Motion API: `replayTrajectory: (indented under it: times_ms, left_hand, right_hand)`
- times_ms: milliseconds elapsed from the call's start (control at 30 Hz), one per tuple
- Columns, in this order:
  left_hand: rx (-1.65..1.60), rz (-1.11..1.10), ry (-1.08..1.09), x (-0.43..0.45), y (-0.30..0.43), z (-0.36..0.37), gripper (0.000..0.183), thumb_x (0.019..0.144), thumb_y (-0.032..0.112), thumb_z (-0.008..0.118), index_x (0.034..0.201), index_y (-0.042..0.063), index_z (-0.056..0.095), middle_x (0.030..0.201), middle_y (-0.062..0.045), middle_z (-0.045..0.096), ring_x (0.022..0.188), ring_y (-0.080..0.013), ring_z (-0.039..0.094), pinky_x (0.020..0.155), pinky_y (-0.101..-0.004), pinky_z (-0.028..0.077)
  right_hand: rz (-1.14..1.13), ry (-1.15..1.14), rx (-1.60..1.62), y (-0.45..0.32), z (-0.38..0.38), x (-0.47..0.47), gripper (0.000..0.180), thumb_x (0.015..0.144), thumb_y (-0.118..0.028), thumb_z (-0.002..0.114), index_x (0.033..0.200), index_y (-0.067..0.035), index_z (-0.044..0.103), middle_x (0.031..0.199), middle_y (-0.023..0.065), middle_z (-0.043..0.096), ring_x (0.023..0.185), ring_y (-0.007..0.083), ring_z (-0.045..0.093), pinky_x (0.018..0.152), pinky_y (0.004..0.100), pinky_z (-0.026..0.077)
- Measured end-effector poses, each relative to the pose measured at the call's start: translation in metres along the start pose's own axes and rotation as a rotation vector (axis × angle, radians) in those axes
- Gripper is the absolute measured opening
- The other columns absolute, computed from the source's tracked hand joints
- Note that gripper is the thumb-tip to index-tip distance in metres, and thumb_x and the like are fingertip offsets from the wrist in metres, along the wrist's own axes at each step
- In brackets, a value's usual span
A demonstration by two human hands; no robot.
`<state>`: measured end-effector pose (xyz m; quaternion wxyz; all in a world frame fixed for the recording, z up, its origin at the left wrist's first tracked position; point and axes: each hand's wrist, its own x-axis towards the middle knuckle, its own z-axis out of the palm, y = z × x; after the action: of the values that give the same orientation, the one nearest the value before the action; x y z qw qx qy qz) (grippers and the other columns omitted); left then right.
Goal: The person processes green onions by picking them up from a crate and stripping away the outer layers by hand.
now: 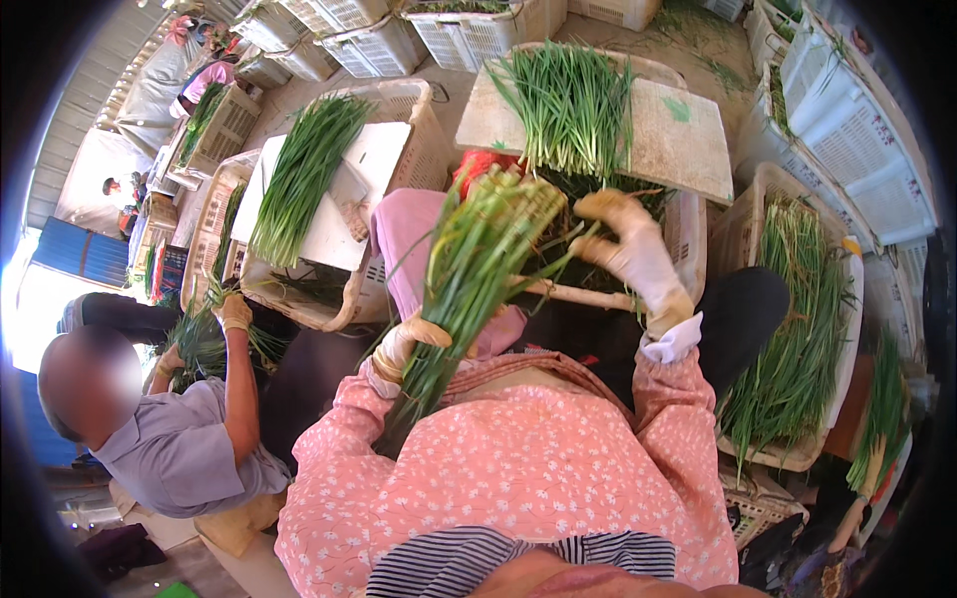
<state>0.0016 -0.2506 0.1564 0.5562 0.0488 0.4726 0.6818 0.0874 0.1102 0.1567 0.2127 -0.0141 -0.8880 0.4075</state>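
My left hand (411,345), in a pale glove, grips a thick bunch of long green chives (478,261) by its leafy part. The pale cut stem ends point up and away from me, over a crate. My gloved right hand (635,250) is just right of the stems, blurred, with thumb and fingers spread apart. A few loose blades stretch from the bunch towards its thumb; whether they touch is unclear. Beyond, a neat pile of chives (572,108) lies on a white board (677,134) laid across the crate (688,239).
At left a co-worker (187,441) handles chives (202,347). Another pile (310,179) rests on a board (374,161) over a crate (422,142). A crate of chives (792,321) stands close on my right. Stacked crates (860,127) line the right side. Another person's hand (871,471) shows lower right.
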Motion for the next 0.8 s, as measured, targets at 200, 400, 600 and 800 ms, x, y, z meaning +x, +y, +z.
replayTrajectory:
  times_ms: [200, 400, 600, 800]
  left_hand:
    - [0.209, 0.008, -0.309, 0.058, -0.025, -0.039, 0.071, 0.077, 0.021, 0.084, 0.139, -0.001, 0.057, 0.12, -0.015, 0.068, 0.101, -0.0207, 0.067, 0.082, -0.0363, 0.058]
    - [-0.023, -0.188, -0.242, 0.055, -0.024, -0.03, 0.08, 0.074, 0.002, 0.069, 0.15, 0.0, 0.046, 0.136, -0.019, 0.061, 0.116, -0.0257, 0.065, 0.083, -0.0355, 0.059]
    - [-0.25, -0.066, -0.138, 0.015, 0.011, 0.043, 0.087, 0.072, 0.002, 0.067, 0.155, -0.003, 0.038, 0.147, -0.023, 0.053, 0.132, -0.0284, 0.057, 0.116, -0.0383, 0.041]
    - [-0.169, -0.044, -0.003, -0.01, -0.011, -0.005, 0.064, 0.076, 0.013, 0.065, 0.136, -0.01, 0.057, 0.113, -0.025, 0.071, 0.101, -0.0324, 0.069, 0.092, -0.0372, 0.054]
  right_hand:
    - [-0.344, -0.297, -0.008, 0.024, 0.066, -0.008, 0.069, 0.084, -0.03, 0.081, 0.144, -0.009, 0.054, 0.15, 0.0115, 0.052, 0.139, 0.0285, 0.045, 0.122, 0.0413, 0.031]
    - [-0.378, -0.163, -0.276, 0.026, 0.08, -0.032, 0.055, 0.095, -0.024, 0.068, 0.144, -0.006, 0.052, 0.137, 0.0123, 0.061, 0.128, 0.0268, 0.055, 0.119, 0.0484, 0.036]
    - [0.227, 0.03, 0.719, 0.041, 0.07, -0.022, 0.023, 0.103, -0.027, 0.054, 0.103, -0.005, 0.059, 0.091, 0.0064, 0.062, 0.084, 0.0166, 0.06, 0.082, 0.0337, 0.05]
    - [0.408, 0.611, 1.324, 0.095, -0.015, -0.024, 0.022, 0.104, -0.026, 0.062, 0.088, -0.012, 0.065, 0.066, -0.0033, 0.052, 0.065, 0.014, 0.055, 0.094, 0.0421, 0.053]
